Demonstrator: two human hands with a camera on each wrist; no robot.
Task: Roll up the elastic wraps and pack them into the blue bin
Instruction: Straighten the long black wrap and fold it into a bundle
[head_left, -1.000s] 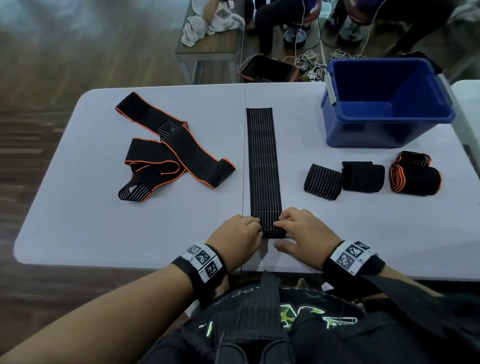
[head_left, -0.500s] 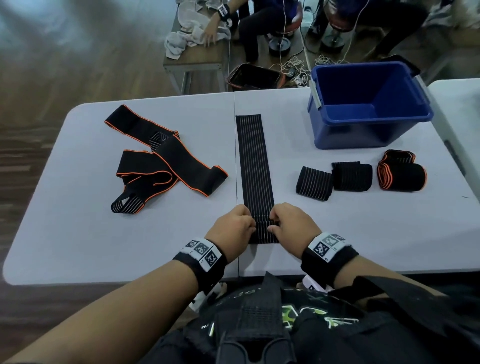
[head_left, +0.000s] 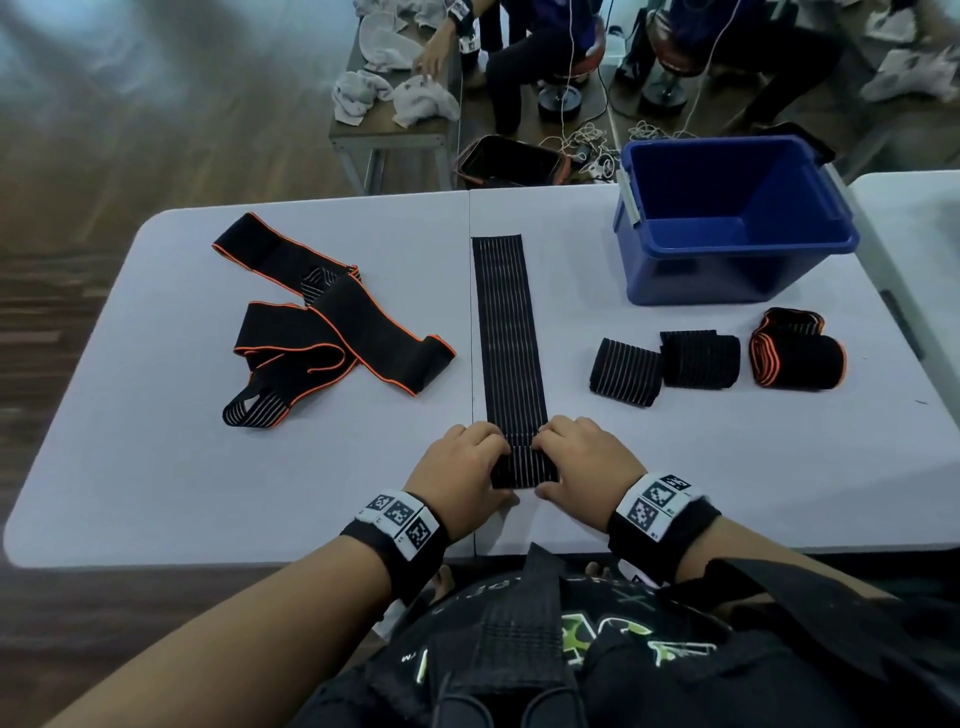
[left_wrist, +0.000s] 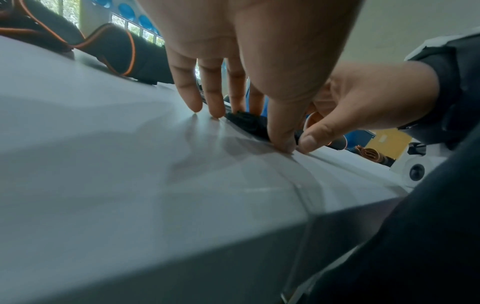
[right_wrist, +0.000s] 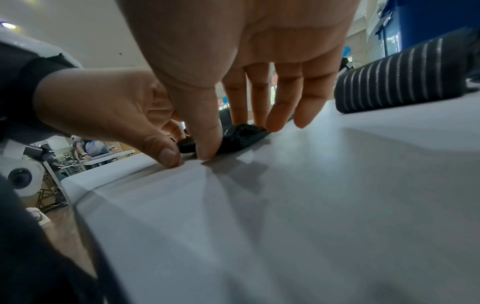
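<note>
A long black striped elastic wrap (head_left: 510, 332) lies flat down the middle of the white table (head_left: 156, 467). Its near end is turned into a small roll (head_left: 523, 467). My left hand (head_left: 467, 467) pinches the roll's left side and my right hand (head_left: 582, 462) pinches its right side. In the left wrist view my left hand (left_wrist: 249, 115) has thumb and fingers curled over the black roll (left_wrist: 249, 123). In the right wrist view my right hand (right_wrist: 228, 131) curls the same way over the roll (right_wrist: 241, 133). The blue bin (head_left: 727, 228) stands open at the back right.
Orange-edged black wraps (head_left: 322, 332) lie tangled on the table's left side. Three finished rolls sit right of the strip: two striped ones (head_left: 626, 371) (head_left: 701, 358) and an orange-edged one (head_left: 797, 353). Another person works at a bench (head_left: 395, 130) behind the table.
The roll at the near end has grown a little under my fingers and sits slightly further up the strip. Both hands have kept their hold.
</note>
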